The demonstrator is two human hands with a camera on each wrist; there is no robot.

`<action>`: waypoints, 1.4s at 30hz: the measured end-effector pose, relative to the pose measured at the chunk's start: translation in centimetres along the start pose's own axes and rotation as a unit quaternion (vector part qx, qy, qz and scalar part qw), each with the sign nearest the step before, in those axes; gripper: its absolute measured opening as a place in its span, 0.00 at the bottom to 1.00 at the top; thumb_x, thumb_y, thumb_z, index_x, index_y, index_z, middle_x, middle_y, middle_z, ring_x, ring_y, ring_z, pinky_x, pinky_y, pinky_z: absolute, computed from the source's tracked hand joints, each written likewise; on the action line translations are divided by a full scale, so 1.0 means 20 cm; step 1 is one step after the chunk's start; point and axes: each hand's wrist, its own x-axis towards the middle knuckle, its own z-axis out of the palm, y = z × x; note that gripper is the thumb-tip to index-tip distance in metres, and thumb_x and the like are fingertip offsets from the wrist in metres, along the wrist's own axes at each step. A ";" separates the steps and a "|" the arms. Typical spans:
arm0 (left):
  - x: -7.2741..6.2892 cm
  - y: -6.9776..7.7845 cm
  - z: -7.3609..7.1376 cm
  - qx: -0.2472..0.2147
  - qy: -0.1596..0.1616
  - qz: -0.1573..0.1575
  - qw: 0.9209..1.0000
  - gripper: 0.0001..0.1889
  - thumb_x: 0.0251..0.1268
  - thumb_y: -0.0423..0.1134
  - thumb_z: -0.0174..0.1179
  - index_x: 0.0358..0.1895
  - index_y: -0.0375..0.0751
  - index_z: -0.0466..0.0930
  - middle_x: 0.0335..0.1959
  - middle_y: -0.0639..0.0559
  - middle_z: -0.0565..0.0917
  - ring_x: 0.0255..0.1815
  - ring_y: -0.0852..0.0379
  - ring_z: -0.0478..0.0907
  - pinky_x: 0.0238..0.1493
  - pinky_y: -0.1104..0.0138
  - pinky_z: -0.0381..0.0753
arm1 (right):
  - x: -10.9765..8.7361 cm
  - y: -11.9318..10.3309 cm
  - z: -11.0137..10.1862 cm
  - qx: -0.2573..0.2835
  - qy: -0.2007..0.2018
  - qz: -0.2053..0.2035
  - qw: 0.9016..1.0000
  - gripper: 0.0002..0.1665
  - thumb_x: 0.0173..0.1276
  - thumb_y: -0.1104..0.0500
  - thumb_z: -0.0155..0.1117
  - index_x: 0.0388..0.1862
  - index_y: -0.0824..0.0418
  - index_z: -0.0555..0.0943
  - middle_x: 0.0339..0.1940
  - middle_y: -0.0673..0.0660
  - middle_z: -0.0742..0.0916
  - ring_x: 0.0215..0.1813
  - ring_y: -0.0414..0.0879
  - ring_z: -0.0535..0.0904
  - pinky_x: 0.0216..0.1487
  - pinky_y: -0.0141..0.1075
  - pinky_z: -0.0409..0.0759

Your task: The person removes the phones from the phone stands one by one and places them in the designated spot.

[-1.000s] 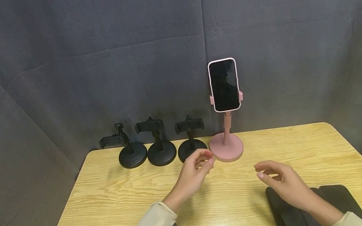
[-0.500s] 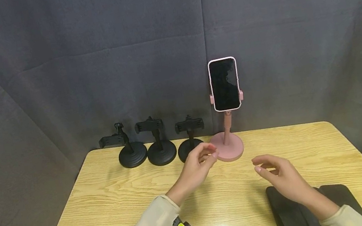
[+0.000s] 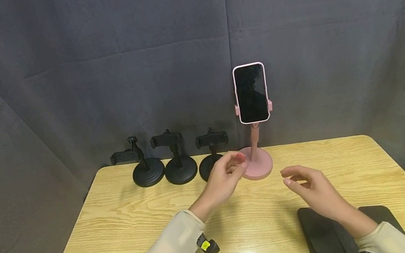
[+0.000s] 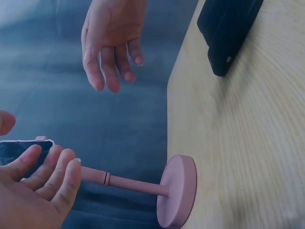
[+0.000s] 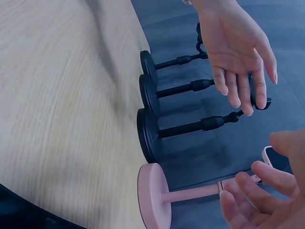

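Both hands hover over the table, fingers relaxed and softly bent, holding nothing. My left hand (image 3: 222, 179) is in front of the pink phone stand (image 3: 258, 167), overlapping the edge of its round base in the head view. To the right and nearer me is my right hand (image 3: 314, 190), above a black flat case (image 3: 324, 231). A phone (image 3: 251, 93) with a pale pink rim sits upright in the stand's clamp. In the left wrist view the left fingers (image 4: 62, 179) overlap the stand's pole; the right wrist view shows both palms facing inward.
Three black phone stands, a left one (image 3: 148, 172), a middle one (image 3: 180, 169) and a right one (image 3: 210, 163), line the table's back edge left of the pink stand. A grey curtain (image 3: 116, 60) hangs behind the wooden table (image 3: 123, 227).
Both hands have moved forward, away from me; the left has also shifted right toward the pink stand. The stands and phone stay in place.
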 end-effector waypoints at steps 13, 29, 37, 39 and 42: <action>0.07 0.07 0.02 0.002 0.005 0.012 1.000 0.17 0.79 0.40 0.53 0.62 0.35 0.73 0.61 0.39 0.80 0.63 0.48 0.79 0.66 0.57 0.79 | 0.06 -0.03 -0.04 -0.012 0.014 -0.013 1.000 0.17 0.77 0.59 0.60 0.59 0.64 0.81 0.57 0.62 0.86 0.49 0.28 0.78 0.47 0.29 0.84; 0.16 0.11 0.03 -0.034 0.020 0.019 0.999 0.22 0.78 0.38 0.53 0.69 0.34 0.68 0.69 0.38 0.74 0.72 0.45 0.72 0.74 0.58 0.73 | 0.21 -0.07 -0.03 -0.011 0.053 0.008 0.998 0.19 0.79 0.56 0.58 0.62 0.65 0.79 0.60 0.63 0.85 0.53 0.36 0.78 0.50 0.20 0.78; 0.20 0.12 0.05 -0.050 0.013 -0.024 0.998 0.32 0.78 0.43 0.52 0.79 0.39 0.56 0.80 0.46 0.62 0.78 0.45 0.65 0.77 0.55 0.69 | 0.37 -0.08 -0.03 0.018 0.111 0.013 0.994 0.20 0.79 0.57 0.55 0.63 0.67 0.78 0.61 0.66 0.84 0.59 0.54 0.80 0.50 0.14 0.72; 0.21 0.13 0.05 -0.057 0.010 -0.033 0.998 0.34 0.78 0.44 0.52 0.81 0.42 0.51 0.82 0.49 0.57 0.81 0.46 0.60 0.77 0.53 0.68 | 0.41 -0.09 -0.04 0.024 0.121 0.013 0.992 0.20 0.79 0.58 0.55 0.63 0.68 0.78 0.61 0.67 0.83 0.60 0.56 0.80 0.50 0.14 0.71; 0.22 0.15 0.06 -0.060 0.010 -0.044 0.997 0.38 0.78 0.46 0.53 0.83 0.46 0.44 0.84 0.53 0.50 0.83 0.48 0.55 0.78 0.50 0.67 | 0.47 -0.11 -0.06 0.036 0.135 0.018 0.990 0.20 0.79 0.59 0.55 0.63 0.68 0.77 0.62 0.67 0.83 0.61 0.57 0.79 0.53 0.19 0.72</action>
